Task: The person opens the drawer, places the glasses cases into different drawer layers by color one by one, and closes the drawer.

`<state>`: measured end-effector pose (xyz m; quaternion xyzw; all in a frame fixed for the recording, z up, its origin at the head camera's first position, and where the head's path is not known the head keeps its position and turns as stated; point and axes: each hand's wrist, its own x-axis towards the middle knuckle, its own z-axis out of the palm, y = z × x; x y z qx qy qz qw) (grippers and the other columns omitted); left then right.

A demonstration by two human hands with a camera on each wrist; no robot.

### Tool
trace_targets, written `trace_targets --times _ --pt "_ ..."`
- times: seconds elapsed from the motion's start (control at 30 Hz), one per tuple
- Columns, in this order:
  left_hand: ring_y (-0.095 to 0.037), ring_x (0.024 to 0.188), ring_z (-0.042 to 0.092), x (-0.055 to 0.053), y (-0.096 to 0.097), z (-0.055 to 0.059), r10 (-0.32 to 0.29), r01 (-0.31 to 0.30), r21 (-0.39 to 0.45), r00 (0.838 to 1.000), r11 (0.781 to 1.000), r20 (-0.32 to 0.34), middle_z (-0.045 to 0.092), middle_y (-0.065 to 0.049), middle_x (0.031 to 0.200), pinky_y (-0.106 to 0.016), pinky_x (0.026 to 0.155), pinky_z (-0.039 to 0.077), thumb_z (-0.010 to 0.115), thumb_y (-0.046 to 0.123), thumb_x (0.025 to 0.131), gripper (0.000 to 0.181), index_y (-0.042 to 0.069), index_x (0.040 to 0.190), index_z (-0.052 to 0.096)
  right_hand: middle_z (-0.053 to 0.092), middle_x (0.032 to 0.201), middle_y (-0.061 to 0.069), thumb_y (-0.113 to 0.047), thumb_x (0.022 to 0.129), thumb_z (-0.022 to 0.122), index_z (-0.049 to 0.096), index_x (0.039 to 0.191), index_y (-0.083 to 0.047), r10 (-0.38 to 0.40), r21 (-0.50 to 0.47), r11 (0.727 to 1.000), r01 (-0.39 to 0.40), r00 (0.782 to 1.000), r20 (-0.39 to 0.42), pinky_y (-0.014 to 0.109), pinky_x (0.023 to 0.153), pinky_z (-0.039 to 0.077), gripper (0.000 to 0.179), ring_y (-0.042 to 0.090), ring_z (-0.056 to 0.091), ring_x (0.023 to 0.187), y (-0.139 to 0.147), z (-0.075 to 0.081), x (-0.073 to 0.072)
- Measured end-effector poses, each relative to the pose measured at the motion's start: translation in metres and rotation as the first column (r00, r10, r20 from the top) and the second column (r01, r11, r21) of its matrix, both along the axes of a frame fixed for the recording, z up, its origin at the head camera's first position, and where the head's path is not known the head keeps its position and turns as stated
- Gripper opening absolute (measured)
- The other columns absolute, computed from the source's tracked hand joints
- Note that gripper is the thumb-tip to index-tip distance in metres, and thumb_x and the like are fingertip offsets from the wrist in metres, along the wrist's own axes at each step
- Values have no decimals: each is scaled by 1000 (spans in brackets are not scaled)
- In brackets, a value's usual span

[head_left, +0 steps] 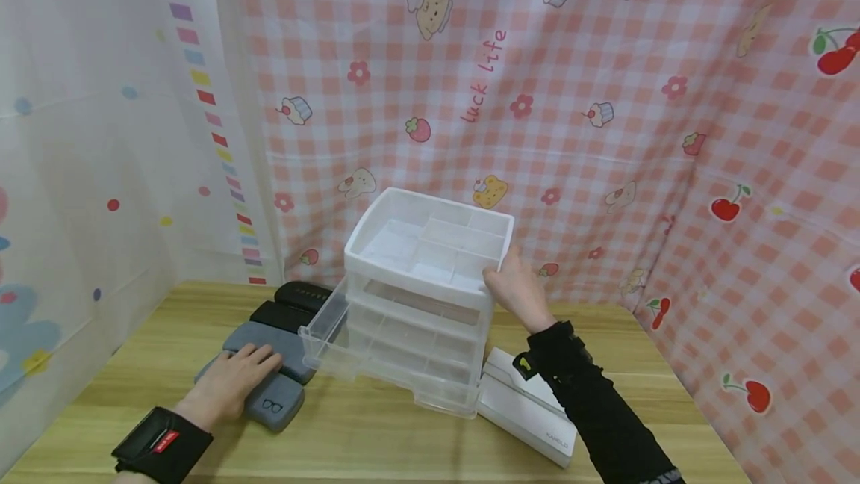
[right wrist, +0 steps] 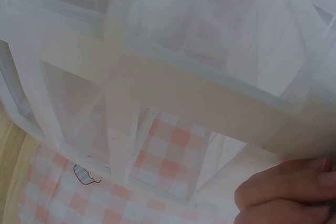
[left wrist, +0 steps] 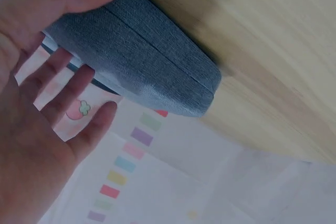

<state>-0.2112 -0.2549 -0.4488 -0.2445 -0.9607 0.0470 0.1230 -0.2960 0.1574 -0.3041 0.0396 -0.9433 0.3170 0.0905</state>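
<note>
Largest: pink checked cloth (head_left: pixel 578 58) behind the work. Below it, wood-grain counter (head_left: pixel 376 447).

On the counter, about mid-scene, white drawer unit (head_left: pixel 403 275) with a sectioned top tray. A clear drawer (head_left: pixel 322 349) juts from its left front; which level, I cannot tell. White box (head_left: pixel 513 413) beside its right foot.

Left of the unit, a row of cases: two black at the back, two grey in front, the nearer grey case (head_left: pixel 282 402) crossing under the left hand (head_left: pixel 238 379). Left hand lies on the grey pair, fingers loose and spread, thumb along the fabric; no clasp seen. Right hand (head_left: pixel 519 290) has its fingers curled, gripping the unit's upper right edge.

Step, my reading: unit being steadied while a case is reached for. Next move probably calls for closing the left hand round the near case, keeping clear of the jutting drawer.

Writing, big to small: "luck life" on the cloth; "KAHOLD" or similar on the box (middle letters soft); a glasses drawing, no words, on the near grey case; red tag (head_left: pixel 166 440) on the left wristband, its lettering too small to read.
</note>
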Motion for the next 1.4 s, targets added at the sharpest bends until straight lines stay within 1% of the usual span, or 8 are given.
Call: trace_targets --times 0.23,0.43,0.57,0.73,0.9,1.1,1.23,1.4 --pt "-33 99 59 3 -11 7 -18 18 -16 1000 1000 -6 60 -10 108 -56 76 50 88 6 43 76 13 113 60 58 117 23 -22 88 47 24 142 1 11 -21 1000 -11 1000 6 28 58 41 63 27 57 84 0 0 1" --pt "-32 92 61 3 -24 22 -8 7 -16 996 1000 -86 59 -10 106 -53 70 49 93 10 37 81 12 111 61 59 114 23 -23 88 47 26 140 3 11 -16 1000 -11 1000 1 28 57 40 62 27 57 83 0 0 1" --pt "-32 88 62 5 -31 45 21 -22 -7 990 1000 -142 58 -9 105 -52 68 48 94 11 38 80 13 110 60 59 114 23 -24 88 46 27 140 2 5 -10 1000 -5 1000 2 29 58 39 62 27 56 83 0 0 0" --pt "-33 87 62 6 -33 82 36 -34 13 973 999 -226 57 -9 101 -53 66 49 92 6 38 76 14 106 58 59 115 23 -24 88 46 28 139 2 2 -5 1000 -2 1000 -6 30 59 39 61 28 56 83 0 1 1" --pt "-36 88 61 3 -27 119 62 -63 5 963 998 -261 57 -13 100 -54 70 52 95 11 39 80 10 109 55 59 115 23 -24 88 46 28 139 2 0 -7 1000 -1 1000 -10 30 60 40 60 28 56 84 -1 1 0" --pt "-37 89 59 1 -11 158 50 -44 26 950 999 -308 57 -16 104 -53 71 52 94 10 45 81 8 116 55 58 114 24 -24 89 47 26 140 3 -1 -21 1000 2 1000 11 28 56 40 62 28 56 81 -1 1 1" --pt "-37 93 58 2 5 178 19 -4 45 937 999 -348 56 -17 107 -52 72 52 89 6 50 76 8 117 55 58 115 24 -25 89 47 26 140 3 -10 -13 1000 10 1000 11 30 59 41 62 28 56 84 -1 0 1" --pt "-37 100 55 7 30 200 -9 28 48 933 998 -361 53 -17 111 -51 75 52 90 10 53 78 10 122 53 57 118 24 -26 90 47 26 140 2 -9 -20 1000 10 1000 15 31 63 44 61 29 57 88 -1 0 2"
